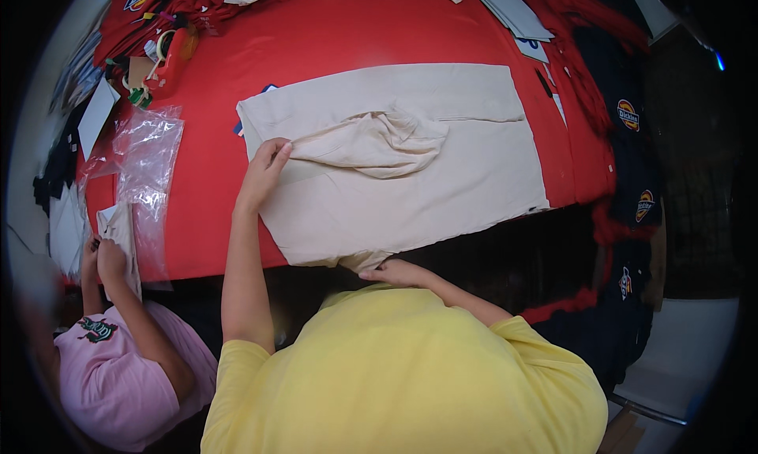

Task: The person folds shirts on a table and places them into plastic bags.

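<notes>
A beige garment [410,209], which looks like a shirt, lies spread on the red-covered table in front of me. Its crumpled sleeve [379,142] is laid across the middle of the body. My left hand [267,170] is closed on the narrow end of that sleeve, near the garment's left side. At the table's near edge, my right hand [391,272] is closed on a bunched bit of the same beige cloth. A small blue tag or piece of cloth peeks out from under the garment's upper left corner.
To my left, a person in a pink shirt [118,375] handles a folded beige piece [120,237]. Clear plastic bags [150,158] and a red tape dispenser [178,55] lie at left. White cards [505,12] sit far right, dark folded garments [632,154] along the right edge.
</notes>
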Demonstrator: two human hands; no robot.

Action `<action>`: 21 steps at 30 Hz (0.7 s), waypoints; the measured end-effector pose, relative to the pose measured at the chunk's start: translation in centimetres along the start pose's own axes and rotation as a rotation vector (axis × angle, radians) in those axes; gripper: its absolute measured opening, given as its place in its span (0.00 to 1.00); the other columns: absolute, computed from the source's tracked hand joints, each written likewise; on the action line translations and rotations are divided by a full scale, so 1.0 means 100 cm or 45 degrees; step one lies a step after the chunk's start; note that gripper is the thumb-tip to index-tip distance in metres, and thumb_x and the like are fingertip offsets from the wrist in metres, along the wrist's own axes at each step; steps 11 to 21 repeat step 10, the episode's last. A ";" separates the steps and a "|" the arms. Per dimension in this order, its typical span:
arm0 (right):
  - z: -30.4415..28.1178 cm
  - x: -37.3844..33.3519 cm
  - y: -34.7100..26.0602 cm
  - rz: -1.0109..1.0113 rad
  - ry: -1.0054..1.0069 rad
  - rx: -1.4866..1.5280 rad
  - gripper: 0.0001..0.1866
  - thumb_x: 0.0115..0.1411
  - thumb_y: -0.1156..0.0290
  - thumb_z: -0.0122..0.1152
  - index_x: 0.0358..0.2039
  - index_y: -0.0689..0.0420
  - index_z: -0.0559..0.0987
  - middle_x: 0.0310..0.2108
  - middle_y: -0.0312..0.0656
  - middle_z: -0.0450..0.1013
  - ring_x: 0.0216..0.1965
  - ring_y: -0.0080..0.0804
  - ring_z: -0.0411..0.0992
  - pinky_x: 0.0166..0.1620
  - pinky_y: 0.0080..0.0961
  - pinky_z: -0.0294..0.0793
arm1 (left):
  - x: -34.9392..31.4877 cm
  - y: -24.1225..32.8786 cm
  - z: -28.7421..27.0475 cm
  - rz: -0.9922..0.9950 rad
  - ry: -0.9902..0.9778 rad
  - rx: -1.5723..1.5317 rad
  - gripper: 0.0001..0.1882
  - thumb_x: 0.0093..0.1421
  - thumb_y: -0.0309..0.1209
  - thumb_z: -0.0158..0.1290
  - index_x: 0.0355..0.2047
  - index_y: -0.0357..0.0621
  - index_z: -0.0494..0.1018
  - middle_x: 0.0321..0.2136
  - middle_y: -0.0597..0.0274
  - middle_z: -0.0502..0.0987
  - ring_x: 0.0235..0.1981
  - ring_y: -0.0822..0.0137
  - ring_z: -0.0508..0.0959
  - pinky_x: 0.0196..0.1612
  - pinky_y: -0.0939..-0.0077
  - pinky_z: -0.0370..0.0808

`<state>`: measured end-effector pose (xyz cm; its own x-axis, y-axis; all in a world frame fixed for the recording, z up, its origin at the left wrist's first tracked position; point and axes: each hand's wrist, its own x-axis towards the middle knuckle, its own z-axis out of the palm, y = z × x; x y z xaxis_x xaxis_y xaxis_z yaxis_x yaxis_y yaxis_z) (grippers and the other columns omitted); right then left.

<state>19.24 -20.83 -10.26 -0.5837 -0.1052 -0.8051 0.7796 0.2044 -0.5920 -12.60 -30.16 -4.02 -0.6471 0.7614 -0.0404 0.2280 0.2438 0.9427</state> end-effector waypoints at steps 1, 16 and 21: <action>0.010 0.009 0.021 -0.487 0.284 -0.228 0.34 0.60 0.42 0.52 0.47 0.65 0.76 0.46 0.56 0.74 0.48 0.46 0.73 0.51 0.34 0.70 | -0.002 -0.002 -0.002 0.003 0.000 -0.029 0.17 0.56 0.37 0.58 0.40 0.41 0.72 0.49 0.58 0.68 0.52 0.60 0.69 0.54 0.68 0.67; -0.158 -0.060 -0.112 -0.544 1.766 -0.879 0.19 0.59 0.72 0.58 0.52 0.54 0.74 0.57 0.49 0.67 0.59 0.42 0.65 0.54 0.31 0.68 | -0.018 0.026 0.001 0.257 -0.089 0.383 0.20 0.52 0.28 0.57 0.46 0.45 0.68 0.56 0.56 0.65 0.59 0.59 0.64 0.64 0.67 0.58; -0.158 -0.060 -0.112 -0.544 1.766 -0.879 0.19 0.59 0.72 0.58 0.52 0.54 0.74 0.57 0.49 0.67 0.59 0.42 0.65 0.54 0.31 0.68 | -0.018 0.026 0.001 0.257 -0.089 0.383 0.20 0.52 0.28 0.57 0.46 0.45 0.68 0.56 0.56 0.65 0.59 0.59 0.64 0.64 0.67 0.58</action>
